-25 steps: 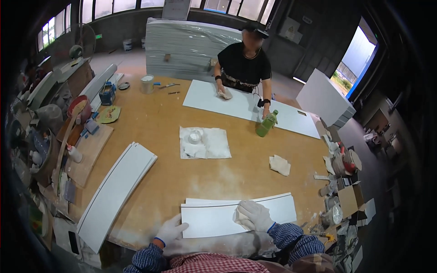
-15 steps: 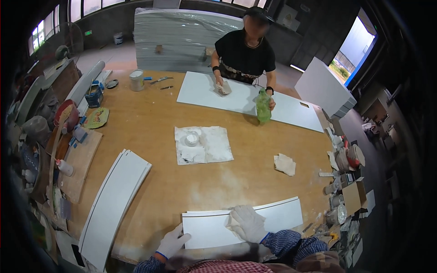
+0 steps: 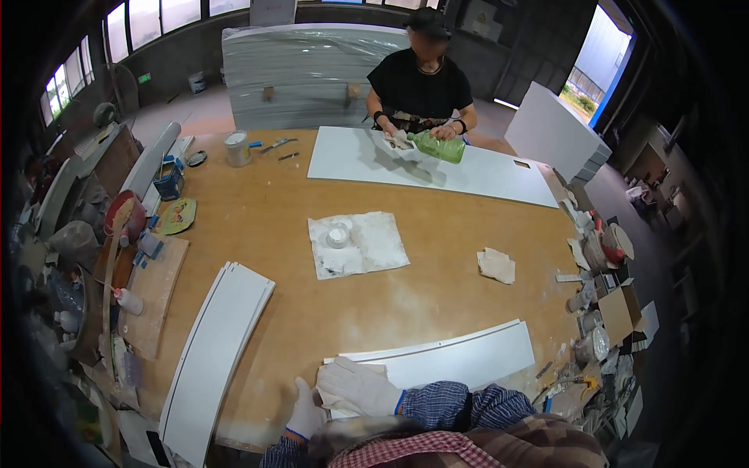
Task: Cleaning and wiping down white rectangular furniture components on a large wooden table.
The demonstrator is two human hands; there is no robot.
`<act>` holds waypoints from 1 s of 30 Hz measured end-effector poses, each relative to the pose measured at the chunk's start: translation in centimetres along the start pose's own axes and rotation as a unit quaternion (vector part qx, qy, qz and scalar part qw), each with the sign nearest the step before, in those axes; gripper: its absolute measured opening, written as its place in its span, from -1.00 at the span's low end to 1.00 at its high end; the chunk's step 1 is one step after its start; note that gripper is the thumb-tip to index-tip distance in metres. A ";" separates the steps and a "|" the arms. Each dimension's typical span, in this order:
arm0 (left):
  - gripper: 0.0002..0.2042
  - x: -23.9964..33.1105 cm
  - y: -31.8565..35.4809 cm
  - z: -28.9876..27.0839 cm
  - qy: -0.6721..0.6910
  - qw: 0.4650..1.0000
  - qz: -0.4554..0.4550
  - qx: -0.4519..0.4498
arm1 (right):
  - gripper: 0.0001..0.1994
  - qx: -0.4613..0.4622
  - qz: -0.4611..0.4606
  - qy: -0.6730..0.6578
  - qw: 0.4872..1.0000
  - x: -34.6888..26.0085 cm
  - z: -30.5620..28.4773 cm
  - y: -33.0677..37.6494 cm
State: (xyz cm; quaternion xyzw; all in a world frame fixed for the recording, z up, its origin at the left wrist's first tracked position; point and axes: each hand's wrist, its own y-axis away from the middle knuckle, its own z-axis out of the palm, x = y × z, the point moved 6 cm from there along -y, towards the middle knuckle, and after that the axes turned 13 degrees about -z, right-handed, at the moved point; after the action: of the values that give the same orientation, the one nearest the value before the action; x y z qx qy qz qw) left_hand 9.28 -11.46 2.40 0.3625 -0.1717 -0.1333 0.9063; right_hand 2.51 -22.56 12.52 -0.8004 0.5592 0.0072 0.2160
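Observation:
A long white panel (image 3: 460,355) lies near the front edge of the table, with a groove along its far side. My right hand (image 3: 360,387), in a white glove, presses a pale cloth (image 3: 334,402) against the panel's left end. Close beside it, my gloved left hand (image 3: 307,413) is at that same end with its thumb raised; its other fingers are mostly hidden. Across the table, another person (image 3: 421,82) tips a green plastic bottle (image 3: 438,147) over a rag (image 3: 399,141) above a wider white board (image 3: 343,160).
Stacked white panels (image 3: 214,355) lie at the left. Mid-table, a small white cup (image 3: 337,236) rests on a stained sheet (image 3: 378,251); a folded cloth (image 3: 496,266) lies further right. A can (image 3: 237,150) stands at the far left. Cluttered tools and containers line both sides.
My right hand has wiped leftward with the cloth to the panel's left end, beside my left hand. The other person has tilted the bottle from upright and brought it to the rag.

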 end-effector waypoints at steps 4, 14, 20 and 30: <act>-0.09 0.7 0.9 0.2 -0.042 0.999 -0.018 0.007 | -0.50 -0.117 -0.060 -0.035 0.991 -4.4 -1.0 -1.4; -0.44 1.3 1.4 0.3 -0.293 0.947 0.091 0.093 | -0.69 -0.006 0.212 0.057 0.976 2.5 -8.1 16.9; -0.50 1.4 -0.1 0.0 -0.325 0.938 0.076 0.092 | -0.74 0.039 0.349 0.250 0.902 5.0 -7.4 17.6; -0.18 0.7 -1.6 -4.1 -0.015 0.997 0.076 -0.007 | -0.65 -0.056 -0.033 0.041 0.997 -4.2 1.4 -3.9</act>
State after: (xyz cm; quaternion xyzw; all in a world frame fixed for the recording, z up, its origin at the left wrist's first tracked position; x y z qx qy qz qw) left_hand 11.41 -10.34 -1.30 0.3397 -0.2109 -0.0711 0.9138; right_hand 4.73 -17.24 13.66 -0.8287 0.5397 -0.0015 0.1480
